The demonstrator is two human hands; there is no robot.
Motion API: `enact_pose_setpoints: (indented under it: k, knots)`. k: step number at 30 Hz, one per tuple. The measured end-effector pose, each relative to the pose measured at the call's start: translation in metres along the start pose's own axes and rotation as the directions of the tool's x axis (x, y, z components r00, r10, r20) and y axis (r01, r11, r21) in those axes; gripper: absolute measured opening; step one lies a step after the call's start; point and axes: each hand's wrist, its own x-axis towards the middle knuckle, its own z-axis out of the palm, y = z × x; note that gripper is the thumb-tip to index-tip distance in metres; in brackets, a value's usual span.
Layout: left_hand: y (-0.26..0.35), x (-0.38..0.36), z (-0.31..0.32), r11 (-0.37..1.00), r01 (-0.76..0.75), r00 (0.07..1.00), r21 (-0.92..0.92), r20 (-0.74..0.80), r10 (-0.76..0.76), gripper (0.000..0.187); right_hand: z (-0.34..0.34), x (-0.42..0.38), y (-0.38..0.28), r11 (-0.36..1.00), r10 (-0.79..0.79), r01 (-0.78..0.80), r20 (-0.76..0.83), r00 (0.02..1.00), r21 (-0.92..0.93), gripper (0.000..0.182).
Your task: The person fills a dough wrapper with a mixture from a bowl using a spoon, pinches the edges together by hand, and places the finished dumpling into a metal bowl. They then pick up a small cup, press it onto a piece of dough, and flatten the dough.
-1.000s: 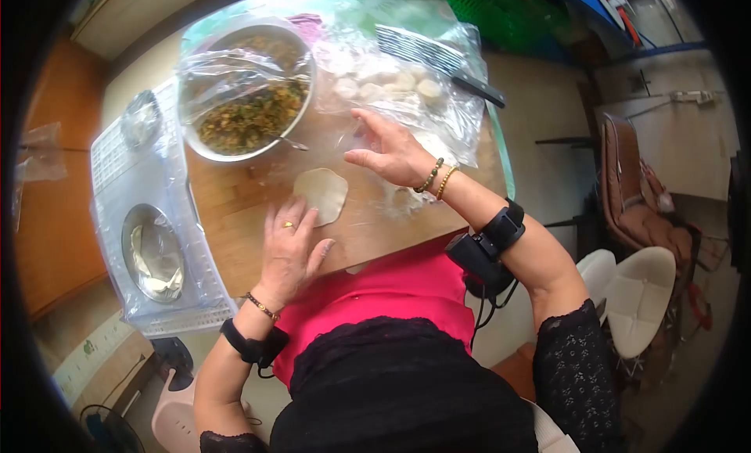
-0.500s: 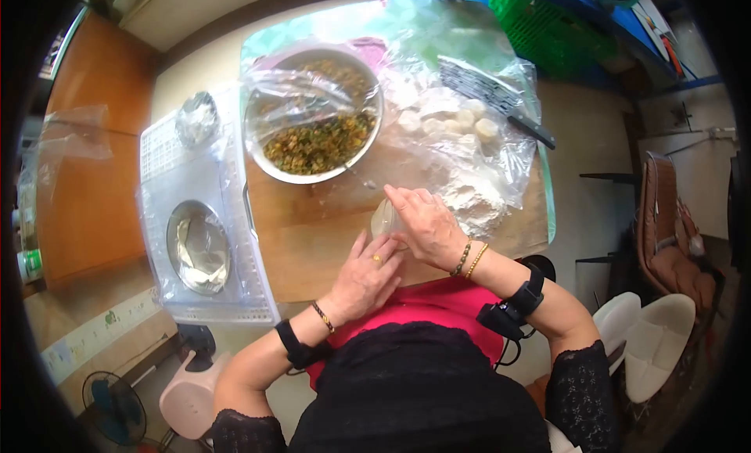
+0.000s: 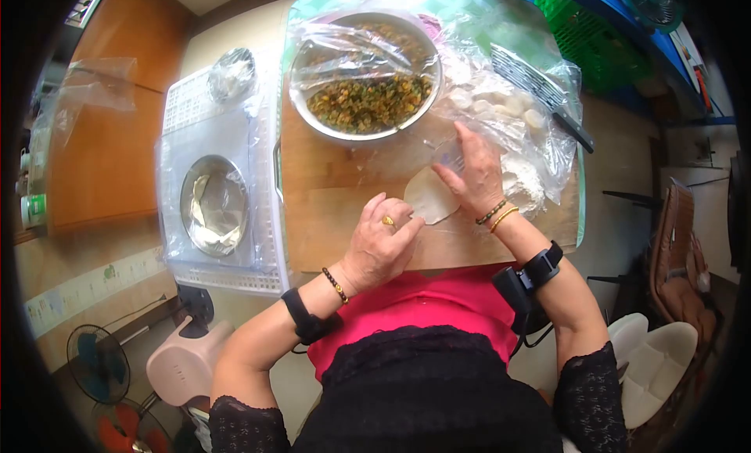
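Touching the lower-left edge of the dough sheet [image 3: 430, 199] at the frame's centre, the left hand [image 3: 382, 238] has curled fingers; whether they pinch can't be made out. The right hand [image 3: 476, 173], thumb and fingers spread, is at the sheet's right edge. The dough looks thin, light and soft, likely to stretch or tear, so best held gently by its rim. Beneath lies a wooden board [image 3: 336, 230]; a bowl [image 3: 368, 138] of chopped mixture [image 3: 371, 105] stands upper centre.

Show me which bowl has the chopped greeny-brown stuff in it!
The biggest bowl, at the far side of the wooden board, partly under clear plastic. The smaller metal bowl, on the left, has pale pieces instead.
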Motion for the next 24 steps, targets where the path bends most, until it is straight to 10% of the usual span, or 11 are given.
enact_pose_setpoints:
  k: [9,17,24]
  knots:
    - [0.038,-0.029,0.02,0.97,-0.237,0.964,0.055,0.14,0.228,0.051,-0.01,-0.01,-0.007,0.994,-0.071,0.076,-0.066,0.995,0.077,0.075]
    - [0.016,-0.015,-0.018,0.984,0.044,0.986,0.17,-0.166,-0.015,0.031,-0.024,-0.026,-0.004,0.981,-0.062,0.09,-0.162,0.985,0.172,0.074]
    - [0.044,0.001,0.034,0.999,-0.006,0.999,0.048,-0.034,0.008,0.037,-0.034,-0.032,-0.015,0.979,-0.173,0.181,-0.082,0.981,0.09,0.074]
